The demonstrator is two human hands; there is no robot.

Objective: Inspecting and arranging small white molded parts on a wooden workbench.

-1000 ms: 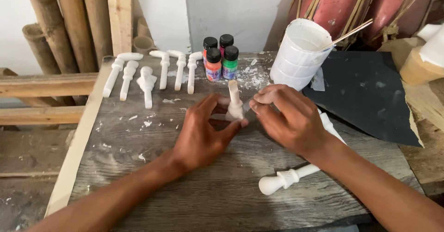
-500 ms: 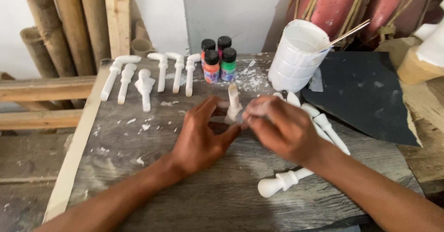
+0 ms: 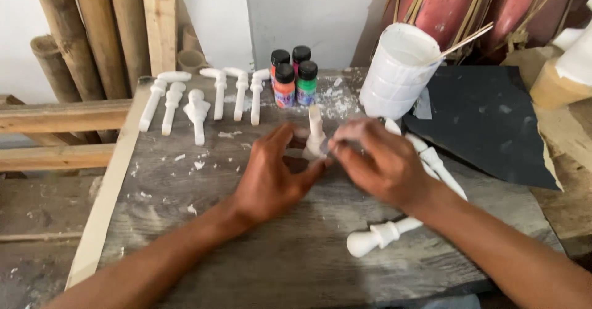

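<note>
A small white carved piece (image 3: 316,133) stands upright at the middle of the grey wooden board (image 3: 203,223). My left hand (image 3: 274,176) grips its base from the left. My right hand (image 3: 379,161) is on its right side, fingers pinched against the base; motion blur hides whether it holds anything small. Another white turned piece (image 3: 382,235) lies on the board below my right wrist. More white pieces (image 3: 431,161) lie partly hidden behind my right hand.
Several white carved pieces (image 3: 197,102) lie in a row at the board's far left. Small paint bottles (image 3: 293,78) with black caps stand at the back. A white bucket (image 3: 398,69) with a stick, a dark sheet (image 3: 487,124), and bamboo poles (image 3: 80,32) surround the board.
My right hand has slid left toward the upright piece and closed against its base. My left hand has stayed on the piece, which remains upright.
</note>
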